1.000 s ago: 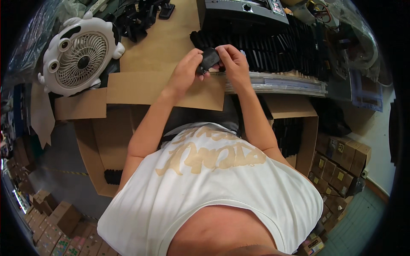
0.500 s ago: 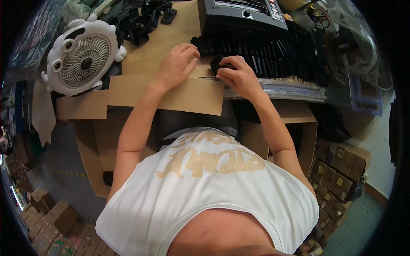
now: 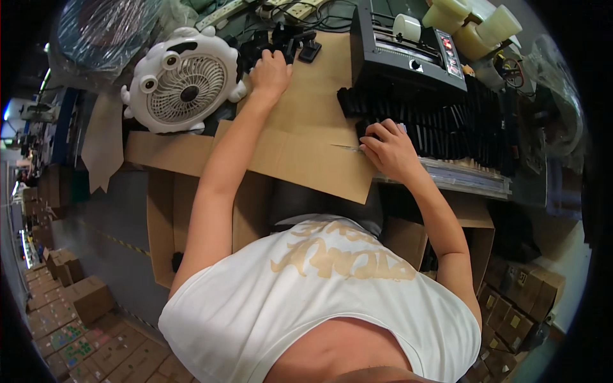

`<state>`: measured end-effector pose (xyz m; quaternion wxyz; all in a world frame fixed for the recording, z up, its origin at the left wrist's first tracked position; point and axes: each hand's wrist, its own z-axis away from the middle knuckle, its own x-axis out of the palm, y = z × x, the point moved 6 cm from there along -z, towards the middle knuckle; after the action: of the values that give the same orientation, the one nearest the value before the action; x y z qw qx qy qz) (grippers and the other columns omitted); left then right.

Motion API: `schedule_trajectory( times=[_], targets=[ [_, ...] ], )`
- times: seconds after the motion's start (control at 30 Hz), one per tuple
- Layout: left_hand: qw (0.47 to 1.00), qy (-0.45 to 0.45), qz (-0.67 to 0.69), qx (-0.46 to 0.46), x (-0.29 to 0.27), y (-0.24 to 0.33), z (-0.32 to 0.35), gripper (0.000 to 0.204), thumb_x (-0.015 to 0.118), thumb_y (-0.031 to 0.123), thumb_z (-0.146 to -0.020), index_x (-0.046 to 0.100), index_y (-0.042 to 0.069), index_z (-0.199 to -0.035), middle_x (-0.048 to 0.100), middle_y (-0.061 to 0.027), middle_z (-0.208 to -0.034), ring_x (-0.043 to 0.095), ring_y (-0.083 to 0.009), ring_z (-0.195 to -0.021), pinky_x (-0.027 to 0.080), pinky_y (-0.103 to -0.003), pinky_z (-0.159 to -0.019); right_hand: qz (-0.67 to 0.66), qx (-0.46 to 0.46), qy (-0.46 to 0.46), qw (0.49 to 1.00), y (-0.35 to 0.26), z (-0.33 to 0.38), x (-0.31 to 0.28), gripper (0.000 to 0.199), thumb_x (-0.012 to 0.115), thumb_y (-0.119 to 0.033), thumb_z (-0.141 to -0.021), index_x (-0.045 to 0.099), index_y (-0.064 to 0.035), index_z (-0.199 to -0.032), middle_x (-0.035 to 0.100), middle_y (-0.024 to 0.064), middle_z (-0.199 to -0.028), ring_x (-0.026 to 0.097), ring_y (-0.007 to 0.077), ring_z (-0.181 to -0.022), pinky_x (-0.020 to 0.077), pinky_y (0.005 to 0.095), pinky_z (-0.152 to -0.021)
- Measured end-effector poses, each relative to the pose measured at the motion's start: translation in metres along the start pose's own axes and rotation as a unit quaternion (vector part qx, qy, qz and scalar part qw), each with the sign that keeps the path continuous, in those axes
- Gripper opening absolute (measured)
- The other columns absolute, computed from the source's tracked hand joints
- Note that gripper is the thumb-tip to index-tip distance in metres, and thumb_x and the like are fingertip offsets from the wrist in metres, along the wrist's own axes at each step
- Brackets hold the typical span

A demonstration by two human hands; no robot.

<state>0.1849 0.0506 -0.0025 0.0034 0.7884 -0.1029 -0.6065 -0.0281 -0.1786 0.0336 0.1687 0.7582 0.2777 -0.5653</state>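
Observation:
My left hand (image 3: 271, 75) reaches to the near edge of a pile of small black plastic parts (image 3: 281, 39). Its fingers are stretched and a little apart, touching or just over the parts, and nothing shows held in them. At the front left end of a long row of upright black pieces (image 3: 440, 131), my right hand (image 3: 391, 150) is closed, thumb against fingers, on a small black piece (image 3: 364, 126). Most of that piece is hidden by the fingers. Brown cardboard (image 3: 306, 159) covers the worktop under both arms.
A white animal-shaped fan (image 3: 189, 93) stands at the left. Behind the row sits a black machine (image 3: 408, 60) with a white roll (image 3: 407, 28) on it. Power strips (image 3: 223, 13) lie at the back. An open cardboard box (image 3: 161, 223) is below the worktop, left of my legs.
My left hand has moved forward and left, from the bare cardboard to the black pile. The right hand stays by the row's end with the black piece. The whole view has shifted.

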Motion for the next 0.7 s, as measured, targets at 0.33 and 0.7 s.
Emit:
schedule_trajectory(
  times=[0.33,0.7],
  targets=[
    [0.988,0.123,0.055,0.075,-0.024,-0.012,0.006,0.026,0.065,0.027,-0.084,0.062,0.004,-0.096,0.059,-0.0122,-0.1,0.059,-0.0365,-0.082,0.05,-0.047,-0.066,0.068,0.309,0.352,0.881,0.139,0.04,-0.064,0.027,0.067,-0.023,-0.088,0.07,-0.0129,-0.113,0.058,0.0097,-0.116,0.052,0.0297,-0.098,0.0456,0.0396,-0.086],
    [0.426,-0.288,0.85,-0.114,-0.048,0.058,0.127,0.03,0.049,0.013,-0.095,0.049,-0.001,-0.121,0.063,-0.0233,-0.111,0.07,-0.0275,-0.089,0.058,-0.021,-0.073,0.164,0.363,0.359,0.844,0.187,0.042,-0.05,0.028,0.063,-0.031,-0.091,0.071,-0.0073,-0.103,0.06,0.014,-0.116,0.054,0.0324,-0.098,0.0448,0.0419,-0.086]
  ],
)
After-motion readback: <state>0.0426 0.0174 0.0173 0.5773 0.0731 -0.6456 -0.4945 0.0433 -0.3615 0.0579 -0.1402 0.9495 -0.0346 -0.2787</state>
